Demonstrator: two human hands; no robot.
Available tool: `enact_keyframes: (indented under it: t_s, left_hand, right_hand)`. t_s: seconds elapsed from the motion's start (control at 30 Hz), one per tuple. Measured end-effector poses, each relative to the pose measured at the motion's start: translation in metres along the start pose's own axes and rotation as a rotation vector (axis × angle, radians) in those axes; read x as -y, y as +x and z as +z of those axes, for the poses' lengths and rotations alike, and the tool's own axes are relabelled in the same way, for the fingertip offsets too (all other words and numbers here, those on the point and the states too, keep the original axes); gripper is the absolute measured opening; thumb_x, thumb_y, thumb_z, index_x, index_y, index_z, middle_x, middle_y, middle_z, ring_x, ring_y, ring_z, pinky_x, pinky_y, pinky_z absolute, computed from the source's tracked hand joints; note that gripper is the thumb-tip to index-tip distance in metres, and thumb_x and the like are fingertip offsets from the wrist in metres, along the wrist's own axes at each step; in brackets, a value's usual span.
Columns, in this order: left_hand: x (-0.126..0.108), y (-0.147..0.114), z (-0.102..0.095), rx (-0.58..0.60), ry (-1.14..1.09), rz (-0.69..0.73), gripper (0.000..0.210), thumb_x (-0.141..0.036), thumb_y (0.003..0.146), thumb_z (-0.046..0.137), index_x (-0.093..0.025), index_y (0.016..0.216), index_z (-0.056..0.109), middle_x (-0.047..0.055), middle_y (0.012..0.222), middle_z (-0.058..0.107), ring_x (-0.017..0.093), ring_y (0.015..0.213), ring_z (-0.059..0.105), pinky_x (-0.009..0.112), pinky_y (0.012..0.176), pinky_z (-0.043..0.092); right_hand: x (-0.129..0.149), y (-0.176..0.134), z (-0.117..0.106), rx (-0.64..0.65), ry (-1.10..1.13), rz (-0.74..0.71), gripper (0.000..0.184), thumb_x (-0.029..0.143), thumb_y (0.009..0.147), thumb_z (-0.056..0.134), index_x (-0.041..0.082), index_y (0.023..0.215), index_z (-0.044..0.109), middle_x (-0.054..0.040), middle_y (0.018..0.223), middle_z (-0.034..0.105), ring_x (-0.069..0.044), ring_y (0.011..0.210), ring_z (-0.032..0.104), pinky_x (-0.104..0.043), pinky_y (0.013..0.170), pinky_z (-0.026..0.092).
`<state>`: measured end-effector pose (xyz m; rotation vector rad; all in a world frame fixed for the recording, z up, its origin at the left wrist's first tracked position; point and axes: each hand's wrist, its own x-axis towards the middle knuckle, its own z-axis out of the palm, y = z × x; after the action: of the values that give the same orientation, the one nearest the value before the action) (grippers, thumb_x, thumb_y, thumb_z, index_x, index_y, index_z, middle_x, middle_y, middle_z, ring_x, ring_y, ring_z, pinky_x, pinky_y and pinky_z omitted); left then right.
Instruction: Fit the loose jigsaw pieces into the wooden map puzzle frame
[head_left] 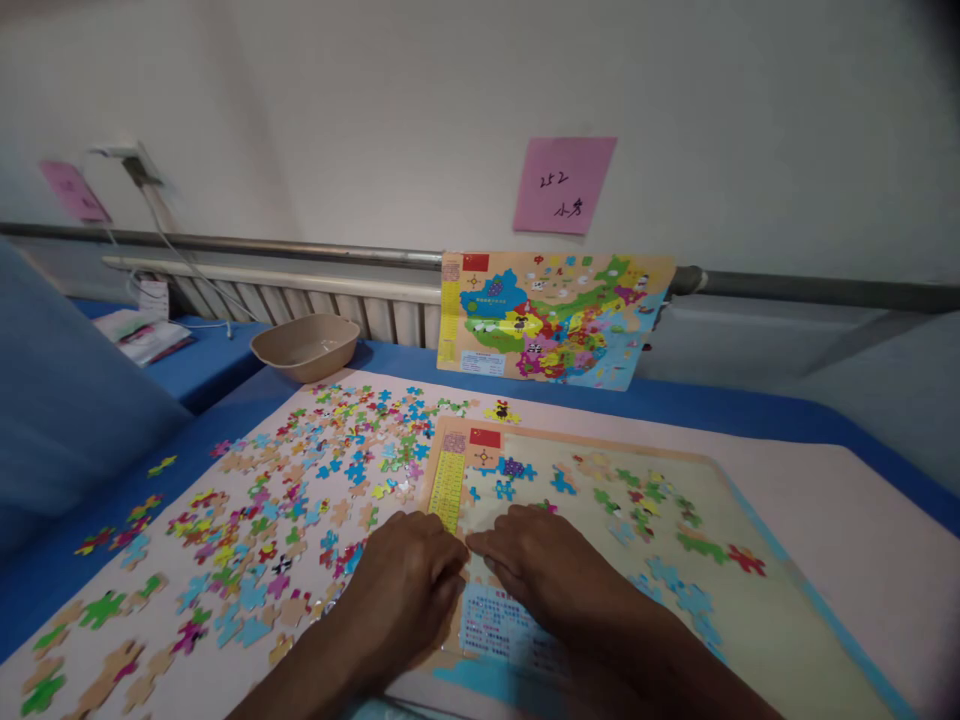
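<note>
My left hand [416, 575] rests with curled fingers at the left border of the puzzle board [772, 620]. Beside it, my right hand [544, 565] lies over the board with its fingers bent together, fingertips close to the left hand's. Whatever sits between the fingers is hidden. Joined pieces on the board include a yellow text strip [448, 480], a red flag piece [485, 438] and a blue text panel [499, 630], partly covered by my right arm. Blue pieces [514, 468] lie near the top, and light-blue pieces [686, 590] lie farther right.
Many loose jigsaw pieces [262, 500] spread over the pale sheet on the left. A beige basin [306, 348] stands at the back left. Against the wall rail leans a finished map picture [555, 320]. A pink note [565, 185] hangs above it. Blue fabric [67, 400] fills the left edge.
</note>
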<state>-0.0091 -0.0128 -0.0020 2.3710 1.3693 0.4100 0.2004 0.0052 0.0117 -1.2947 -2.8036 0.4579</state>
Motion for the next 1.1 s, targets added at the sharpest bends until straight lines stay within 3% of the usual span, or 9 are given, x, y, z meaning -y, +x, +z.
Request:
enact_keyframes:
  t_s: [0.3, 0.5, 0.57, 0.73, 1.1]
  left_hand:
    - [0.003, 0.002, -0.003, 0.013, -0.014, 0.009, 0.015, -0.013, 0.086, 0.062, -0.021, 0.072, 0.061, 0.0, 0.08, 0.065, 0.019, 0.084, 0.059, 0.034, 0.077, 0.035]
    - [0.02, 0.004, -0.008, -0.219, -0.055, -0.061, 0.018, -0.012, 0.09, 0.054, -0.023, 0.085, 0.068, 0.001, 0.082, 0.068, 0.019, 0.083, 0.06, 0.033, 0.077, 0.038]
    - [0.024, 0.004, -0.008, -0.245, -0.052, -0.078, 0.019, -0.011, 0.09, 0.054, -0.023, 0.083, 0.067, 0.0, 0.081, 0.068, 0.018, 0.081, 0.06, 0.033, 0.076, 0.038]
    - [0.024, 0.005, -0.005, -0.2, -0.029, -0.07, 0.017, -0.015, 0.092, 0.055, -0.023, 0.082, 0.067, 0.0, 0.079, 0.067, 0.019, 0.08, 0.06, 0.032, 0.074, 0.037]
    - [0.025, 0.004, -0.003, -0.168, -0.012, -0.067, 0.017, -0.016, 0.091, 0.054, -0.022, 0.082, 0.067, 0.001, 0.08, 0.066, 0.02, 0.082, 0.06, 0.032, 0.074, 0.038]
  right_hand:
    - [-0.002, 0.001, 0.002, -0.028, -0.004, 0.007, 0.017, 0.022, 0.105, 0.053, 0.023, 0.099, 0.068, -0.0023, 0.093, 0.07, -0.024, 0.09, 0.062, -0.035, 0.074, 0.033]
    - [0.001, 0.001, -0.008, -0.063, -0.016, 0.084, 0.024, 0.025, 0.108, 0.047, 0.021, 0.097, 0.068, -0.0038, 0.096, 0.07, -0.024, 0.091, 0.061, -0.036, 0.079, 0.037]
    - [0.0, 0.002, -0.008, -0.052, -0.03, 0.074, 0.023, 0.024, 0.107, 0.049, 0.021, 0.092, 0.066, -0.0032, 0.093, 0.069, -0.023, 0.089, 0.06, -0.036, 0.078, 0.037]
    - [-0.002, 0.002, -0.003, -0.04, -0.027, 0.017, 0.018, 0.022, 0.105, 0.053, 0.02, 0.092, 0.065, -0.0032, 0.094, 0.068, -0.023, 0.091, 0.059, -0.036, 0.078, 0.037]
    - [-0.001, 0.002, -0.005, -0.022, 0.006, 0.057, 0.018, 0.018, 0.104, 0.053, 0.019, 0.095, 0.068, -0.0053, 0.095, 0.067, -0.024, 0.092, 0.059, -0.036, 0.081, 0.038]
